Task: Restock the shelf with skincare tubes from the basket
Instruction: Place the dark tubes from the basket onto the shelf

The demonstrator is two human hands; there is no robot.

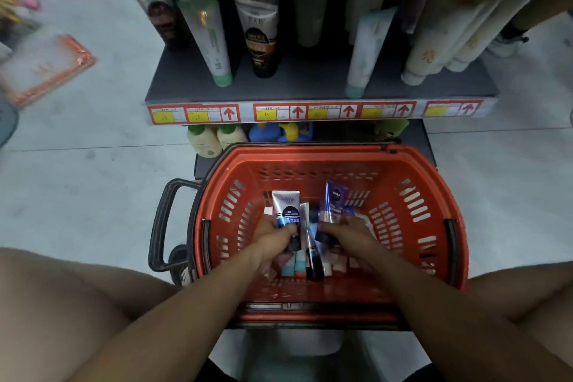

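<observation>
Pick-up step is judged to be in hand: both hands are down inside the red basket (412, 205), one tube taken in each. A white tube with a dark blue label (286, 211) is gripped by the left hand (274, 240), fingers curled round its lower, cap end, crimped end pointing toward the far wall of the basket. A purple-blue tube (333, 208) is held by the right hand (348, 234) near its dark cap, thumb pressed on the near face; the remaining fingers are partly hidden behind the tube, so their exact lie cannot be told. More tubes (305, 267) are left lying on the basket floor, between and under the two hands, so the task is judged far from finished. The shelf (310, 80) is seen just beyond the far rim of the basket, with standing tubes (260, 34) at its left and right and a bare strip of deck in the middle. Next move: both tubes are to be lifted clear of the basket rim, carried up and forward to the shelf, and stood cap-down in a matching row. Matching product to price tag cannot be confirmed, since labels on the shelf edge are too blurred to be read.
</observation>
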